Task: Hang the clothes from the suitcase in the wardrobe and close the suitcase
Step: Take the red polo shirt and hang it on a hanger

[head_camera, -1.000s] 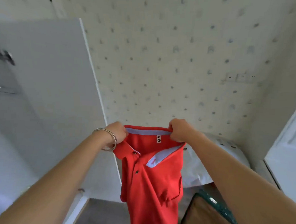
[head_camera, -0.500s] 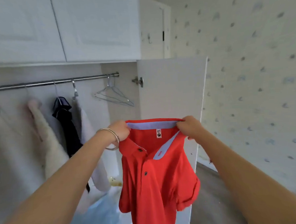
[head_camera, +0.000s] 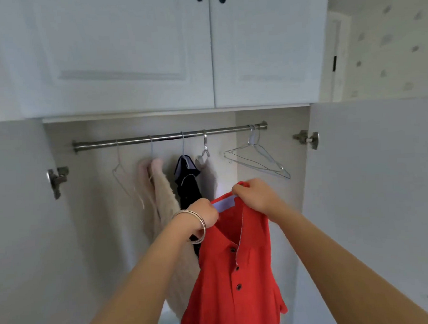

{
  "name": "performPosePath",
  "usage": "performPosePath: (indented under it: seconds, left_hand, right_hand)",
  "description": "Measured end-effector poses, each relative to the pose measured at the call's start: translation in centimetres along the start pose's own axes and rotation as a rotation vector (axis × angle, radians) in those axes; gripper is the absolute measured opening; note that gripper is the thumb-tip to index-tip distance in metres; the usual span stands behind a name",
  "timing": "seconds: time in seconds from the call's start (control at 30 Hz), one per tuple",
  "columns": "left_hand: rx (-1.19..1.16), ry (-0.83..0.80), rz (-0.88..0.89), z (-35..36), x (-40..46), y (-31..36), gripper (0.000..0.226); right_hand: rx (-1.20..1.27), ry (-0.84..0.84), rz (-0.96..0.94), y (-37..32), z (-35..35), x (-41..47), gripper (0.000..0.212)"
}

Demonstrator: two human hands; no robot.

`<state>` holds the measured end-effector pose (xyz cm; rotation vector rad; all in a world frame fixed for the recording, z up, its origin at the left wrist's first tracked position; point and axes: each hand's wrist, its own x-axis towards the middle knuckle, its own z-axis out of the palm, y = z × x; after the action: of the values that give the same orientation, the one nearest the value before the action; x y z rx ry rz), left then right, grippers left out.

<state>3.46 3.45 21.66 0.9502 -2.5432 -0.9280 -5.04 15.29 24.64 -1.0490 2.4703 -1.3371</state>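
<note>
In the head view, three garments already hang on the rail [head_camera: 169, 137], and the red polo shirt [head_camera: 234, 267] is not yet on a hanger; the suitcase is out of sight. The left hand [head_camera: 202, 212] and right hand [head_camera: 254, 197] pinch its collar with curled fingers, the empty wire hanger [head_camera: 257, 159] at 12 o'clock above them

Open rail [head_camera: 226, 130] at the wardrobe's right end, one bare wire hanger [head_camera: 257, 159] there (hung garments [head_camera: 160, 189] crowd the middle).
</note>
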Motion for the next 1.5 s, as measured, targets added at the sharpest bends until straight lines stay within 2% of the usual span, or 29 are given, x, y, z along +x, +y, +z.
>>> performPosePath:
  seconds: [0.1,0.17,0.27,0.37,0.43,0.53,0.67,0.8,0.93,1.07,1.2,1.33,1.5]
  left_hand:
    - [-0.067,-0.002,-0.053,-1.7,1.4,-2.3,0.018]
    - [-0.150,0.012,-0.068,-2.9,2.6,-3.7,0.025]
    - [-0.274,0.049,-0.135,-4.9,3.0,-4.7,0.031]
    - [-0.375,0.095,-0.132,-6.8,2.8,-5.4,0.020]
    - [-0.319,0.111,-0.120,-7.9,2.8,-6.5,0.019]
    - [-0.179,0.206,-0.181,-9.3,4.4,-9.1,0.029]
    - [-0.094,0.327,-0.229,-10.8,5.8,-10.7,0.049]
    - [-0.052,0.393,-0.260,-11.8,6.5,-12.3,0.051]
    - [-0.029,0.416,-0.289,-12.4,7.5,-13.9,0.025]
    - [-0.048,0.437,-0.296,-12.9,8.6,-15.1,0.020]
    - [-0.116,0.487,-0.301,-13.2,9.3,-16.0,0.034]
    - [-0.152,0.519,-0.298,-13.6,9.8,-16.8,0.043]
    - [-0.119,0.523,-0.305,-13.4,9.8,-17.6,0.020]
  right_hand:
    - [0.029,-0.109,-0.038,-1.7,3.5,2.1,0.028]
    - [0.043,-0.207,-0.070,-2.7,5.5,3.7,0.024]
    - [0.032,-0.342,-0.133,-4.2,8.2,6.0,0.039]
    - [0.094,-0.447,-0.168,-6.0,10.9,8.6,0.041]
    - [0.177,-0.562,-0.151,-7.2,12.0,9.7,0.034]
    - [0.134,-0.678,-0.220,-9.1,13.7,11.5,0.031]
    - [0.085,-0.709,-0.297,-10.8,16.2,14.4,0.030]
    - [0.150,-0.623,-0.345,-11.9,18.8,17.2,0.022]
    - [0.190,-0.434,-0.400,-12.7,21.7,20.0,0.024]
    - [0.216,-0.375,-0.332,-13.3,23.7,22.2,0.039]
    - [0.078,-0.418,-0.299,-13.4,25.0,23.9,0.048]
    - [0.099,-0.532,-0.209,-12.9,27.4,24.5,0.053]
    - [0.180,-0.626,-0.119,-12.2,28.8,24.6,0.026]
